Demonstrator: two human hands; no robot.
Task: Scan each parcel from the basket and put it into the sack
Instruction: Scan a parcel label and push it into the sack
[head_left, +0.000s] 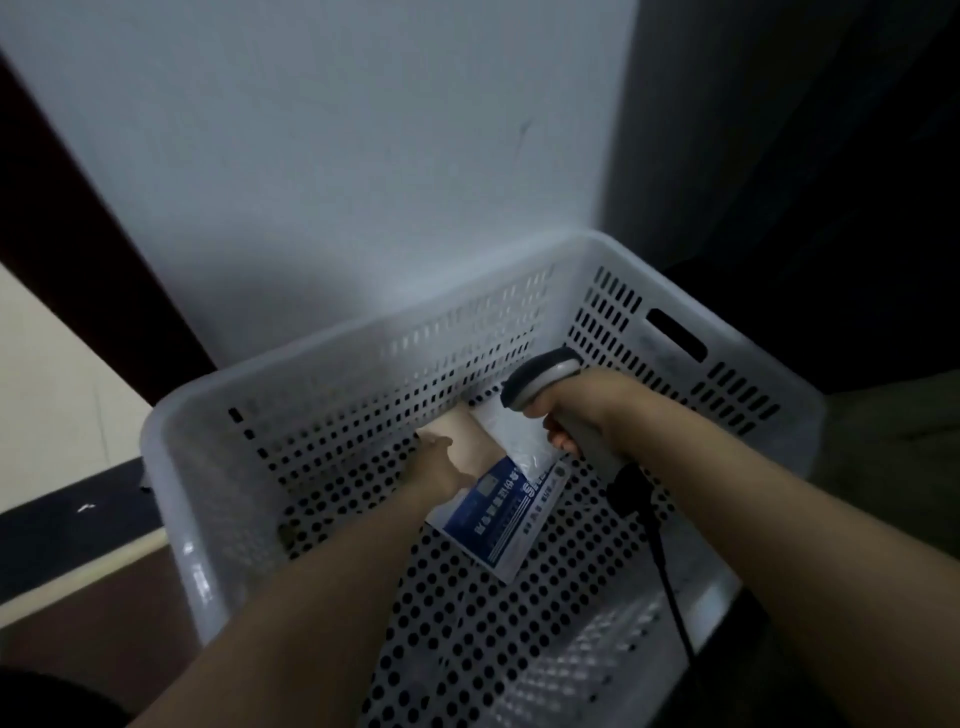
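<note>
A white perforated plastic basket (218, 467) fills the middle of the head view. On its floor lie a tan parcel (478, 441), a white padded parcel (511, 434) and a blue-and-white mailer (506, 512). My left hand (439, 467) reaches down onto the tan parcel, and its fingertips are hidden behind the hand. My right hand (582, 410) grips a grey handheld barcode scanner (540, 379), whose head points down over the parcels. The scanner's black cable (660, 551) trails toward the basket's near right corner. No sack is in view.
A pale wall (337, 156) rises just behind the basket. A dark vertical strip (93, 234) and a light floor area (47, 395) lie to the left, and a dark surface (831, 182) stands to the right.
</note>
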